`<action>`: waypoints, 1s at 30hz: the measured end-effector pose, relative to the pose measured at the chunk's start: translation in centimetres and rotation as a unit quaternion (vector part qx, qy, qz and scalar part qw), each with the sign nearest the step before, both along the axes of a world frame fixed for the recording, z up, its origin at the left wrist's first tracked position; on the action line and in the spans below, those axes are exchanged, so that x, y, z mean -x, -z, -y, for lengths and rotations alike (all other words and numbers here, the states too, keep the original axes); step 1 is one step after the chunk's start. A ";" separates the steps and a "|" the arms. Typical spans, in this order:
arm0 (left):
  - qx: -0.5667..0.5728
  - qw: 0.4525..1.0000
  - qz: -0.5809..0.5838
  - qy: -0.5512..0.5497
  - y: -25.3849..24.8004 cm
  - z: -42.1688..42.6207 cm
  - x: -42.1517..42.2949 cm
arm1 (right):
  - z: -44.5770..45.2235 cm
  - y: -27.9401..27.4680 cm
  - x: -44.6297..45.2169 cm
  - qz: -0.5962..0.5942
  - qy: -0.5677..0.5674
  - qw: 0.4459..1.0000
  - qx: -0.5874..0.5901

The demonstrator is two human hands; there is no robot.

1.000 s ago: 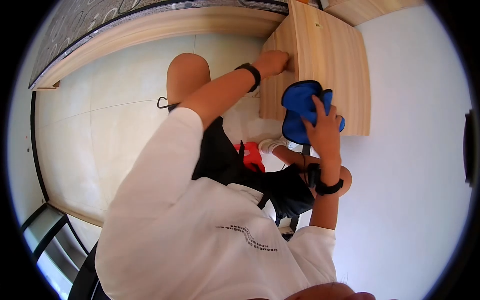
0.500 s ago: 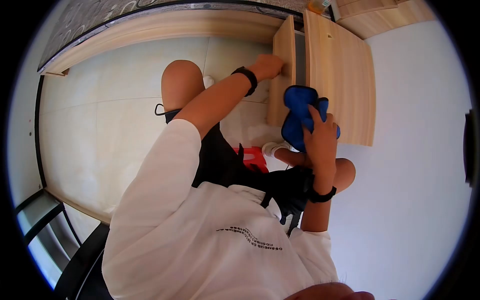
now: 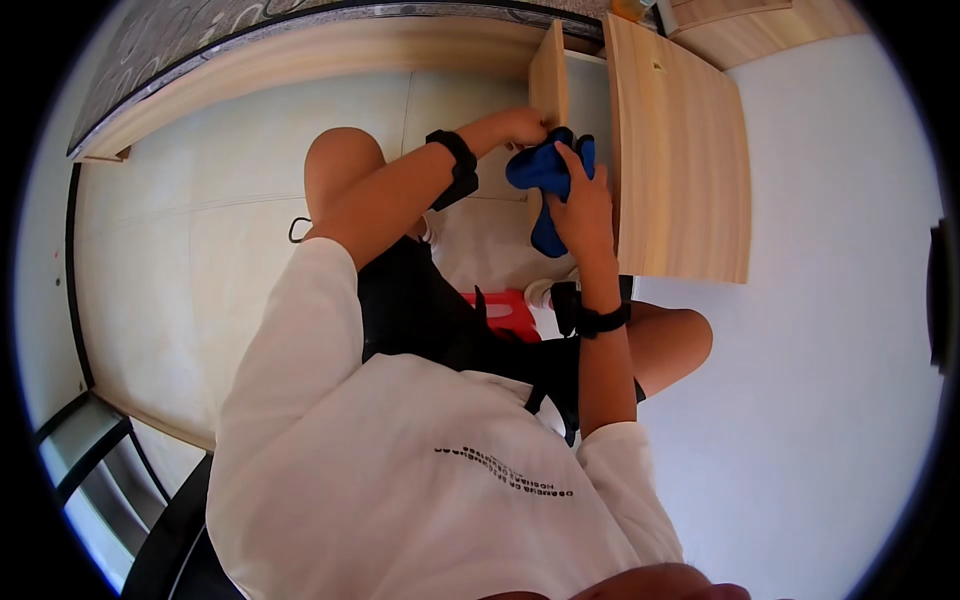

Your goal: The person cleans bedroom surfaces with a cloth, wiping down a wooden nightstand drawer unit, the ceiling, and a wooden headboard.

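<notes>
Drawer (image 3: 549, 75) open, far right: working it appears our step. Our left hand (image 3: 522, 127) meets its front, grip unclear; our right hand (image 3: 587, 205) grips the blue cloth (image 3: 540, 168) beside it. Moving on calls, we judge, for keeping the cloth unpinched.

Cabinet (image 3: 685, 150) there ahead on the person's right, drawer (image 3: 550, 75) out on its left side, left hand (image 3: 523, 127) at the drawer, cloth (image 3: 548, 168) in right hand (image 3: 586, 218) just beside, wall (image 3: 830, 260) right of the cabinet.

Bright, soft light gleams on the floor (image 3: 140, 270); fisheye distortion curves blackened edges.
</notes>
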State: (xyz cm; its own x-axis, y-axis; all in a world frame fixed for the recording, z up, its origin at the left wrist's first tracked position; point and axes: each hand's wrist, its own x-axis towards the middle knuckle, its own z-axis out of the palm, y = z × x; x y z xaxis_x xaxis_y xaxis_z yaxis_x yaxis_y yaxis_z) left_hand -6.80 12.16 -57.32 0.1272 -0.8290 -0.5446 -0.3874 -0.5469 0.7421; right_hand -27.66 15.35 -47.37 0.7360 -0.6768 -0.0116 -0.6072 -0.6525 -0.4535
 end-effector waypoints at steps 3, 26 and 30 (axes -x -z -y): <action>0.022 0.993 -0.094 -0.069 -2.6 -0.7 0.0 | -0.9 -0.7 0.8 0.005 0.035 0.999 -0.041; 0.131 0.991 0.028 0.005 -5.7 -2.1 -0.1 | 0.0 3.1 4.6 0.202 -0.030 0.965 -0.163; 0.109 0.992 0.056 0.006 -6.7 -3.2 -1.2 | 0.0 4.8 4.9 0.190 -0.073 0.971 -0.126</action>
State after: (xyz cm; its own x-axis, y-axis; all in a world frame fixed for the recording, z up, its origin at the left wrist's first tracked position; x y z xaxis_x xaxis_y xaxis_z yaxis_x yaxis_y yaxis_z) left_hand -5.57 15.40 -50.61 0.1672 -0.9272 -0.3352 -0.4800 -0.3736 0.7938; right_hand -32.53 15.32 -52.14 0.8073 -0.5762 0.1277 -0.2745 -0.5581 -0.7831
